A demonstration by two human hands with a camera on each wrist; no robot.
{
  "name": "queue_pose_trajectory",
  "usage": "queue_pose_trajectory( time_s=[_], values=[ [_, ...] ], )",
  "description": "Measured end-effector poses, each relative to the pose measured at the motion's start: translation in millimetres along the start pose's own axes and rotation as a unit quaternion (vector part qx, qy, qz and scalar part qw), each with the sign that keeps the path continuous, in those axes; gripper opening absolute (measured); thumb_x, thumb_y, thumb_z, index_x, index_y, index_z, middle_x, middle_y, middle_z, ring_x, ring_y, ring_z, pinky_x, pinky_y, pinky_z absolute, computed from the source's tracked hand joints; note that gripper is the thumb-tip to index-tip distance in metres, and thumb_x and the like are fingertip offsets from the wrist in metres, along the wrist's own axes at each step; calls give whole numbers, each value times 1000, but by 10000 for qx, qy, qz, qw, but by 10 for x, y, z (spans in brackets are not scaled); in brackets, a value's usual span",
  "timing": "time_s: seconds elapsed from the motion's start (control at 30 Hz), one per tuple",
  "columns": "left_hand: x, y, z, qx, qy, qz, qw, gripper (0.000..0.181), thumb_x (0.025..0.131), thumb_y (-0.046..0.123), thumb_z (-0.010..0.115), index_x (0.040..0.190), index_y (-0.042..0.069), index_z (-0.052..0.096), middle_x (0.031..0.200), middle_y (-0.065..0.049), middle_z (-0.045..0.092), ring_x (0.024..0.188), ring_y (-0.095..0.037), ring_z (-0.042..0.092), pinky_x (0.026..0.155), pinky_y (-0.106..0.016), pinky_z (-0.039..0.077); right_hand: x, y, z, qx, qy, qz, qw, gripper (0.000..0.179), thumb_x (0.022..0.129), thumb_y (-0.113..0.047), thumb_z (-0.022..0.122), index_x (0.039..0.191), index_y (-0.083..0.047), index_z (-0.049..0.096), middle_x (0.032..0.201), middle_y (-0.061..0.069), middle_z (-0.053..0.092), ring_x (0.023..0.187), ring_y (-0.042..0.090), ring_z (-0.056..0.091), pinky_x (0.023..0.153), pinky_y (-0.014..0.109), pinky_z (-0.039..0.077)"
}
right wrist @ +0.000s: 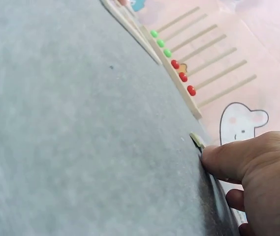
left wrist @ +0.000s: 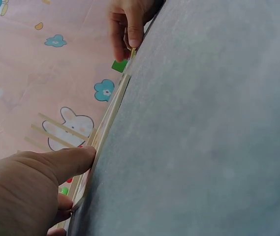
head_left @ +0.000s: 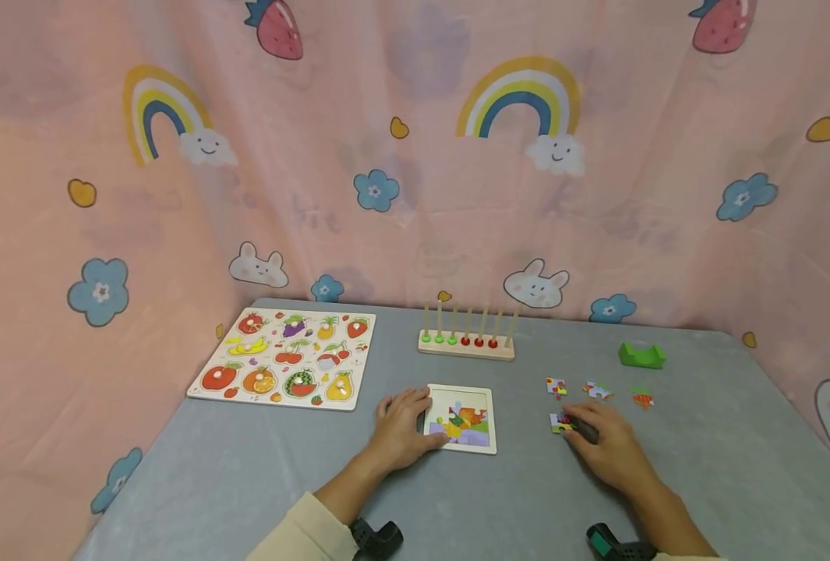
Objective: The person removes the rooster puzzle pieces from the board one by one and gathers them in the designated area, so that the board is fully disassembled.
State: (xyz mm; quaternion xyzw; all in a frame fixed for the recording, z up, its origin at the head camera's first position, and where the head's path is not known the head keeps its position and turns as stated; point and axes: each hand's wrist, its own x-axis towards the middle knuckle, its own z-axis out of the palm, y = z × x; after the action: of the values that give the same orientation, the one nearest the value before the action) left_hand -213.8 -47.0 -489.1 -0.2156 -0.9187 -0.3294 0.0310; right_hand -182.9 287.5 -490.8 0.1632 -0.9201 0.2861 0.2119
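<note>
The left hand [head_left: 402, 427] holds the puzzle tray [head_left: 493, 425] by its left side, hiding part of that edge; a sideways push could skid the tray over the bench [head_left: 281, 452] and jolt the pieces inside [head_left: 472, 436]. The right hand [head_left: 612, 446] pinches 1 puzzle piece [head_left: 556, 424] right of the tray — too light a grip could let it slip. Fingers cover its far end — whether it touches the bench is unclear. Brushing the 3 loose pieces [head_left: 598, 391] could scatter them.
</note>
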Motion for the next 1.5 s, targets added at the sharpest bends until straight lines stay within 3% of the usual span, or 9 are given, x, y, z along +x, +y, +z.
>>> queue_pose_trajectory(
  time_s=[0.13, 0.4, 0.57, 0.73, 1.03, 1.5],
  values=[
    [-5, 3, 6, 5, -23, -22, 10000, 62, 78, 31, 80, 126, -2, 61, 140, -10, 50, 131, -33, 38, 103, -59, 16, 0, 3, -4, -82, -156, 151, 9997, 39, 72, 1, 80, 109, 1, 70, 103, 11, 64, 102, 38, 55, 85, 55, 39],
    [-20, 7, 1, -50, -51, -68, 10000, 62, 78, 31, 80, 126, -3, 61, 140, -11, 50, 132, -34, 38, 103, -60, 15, 32, -58, -59, 71, 270, 36, 9996, 39, 72, 0, 80, 110, 2, 69, 105, 13, 63, 99, 34, 56, 81, 46, 40],
    [-25, -5, -2, 8, -27, -45, 10000, 62, 78, 31, 80, 126, -3, 61, 140, -12, 50, 132, -34, 38, 103, -60, 16, 145, -257, -164, 293, 42, 314, 9991, 40, 80, -5, 77, 118, 1, 66, 109, 12, 62, 97, 33, 57, 78, 54, 44],
    [-27, -8, -5, -15, -27, -38, 10000, 62, 78, 30, 80, 125, -4, 61, 140, -12, 50, 132, -34, 38, 103, -60, 16, 296, -532, -185, 547, -10, 441, 9975, 39, 82, -4, 74, 120, 2, 65, 112, 14, 61, 104, 35, 55, 83, 56, 43],
    [-27, -27, 7, -29, 46, 11, 10000, 60, 78, 30, 80, 124, -3, 62, 139, -12, 51, 131, -34, 38, 102, -60, 16, 475, -853, 54, 863, -25, 195, 9961, 39, 79, 0, 76, 117, 2, 67, 112, 12, 62, 105, 32, 55, 83, 53, 45],
    [-6, -1, -4, 48, 49, 76, 9999, 61, 78, 32, 80, 124, -2, 62, 138, -11, 51, 131, -34, 39, 102, -61, 17, 568, -1048, 439, 976, -283, 113, 9948, 37, 80, -4, 77, 116, 0, 68, 111, 11, 61, 109, 32, 51, 90, 55, 40]
  ],
)
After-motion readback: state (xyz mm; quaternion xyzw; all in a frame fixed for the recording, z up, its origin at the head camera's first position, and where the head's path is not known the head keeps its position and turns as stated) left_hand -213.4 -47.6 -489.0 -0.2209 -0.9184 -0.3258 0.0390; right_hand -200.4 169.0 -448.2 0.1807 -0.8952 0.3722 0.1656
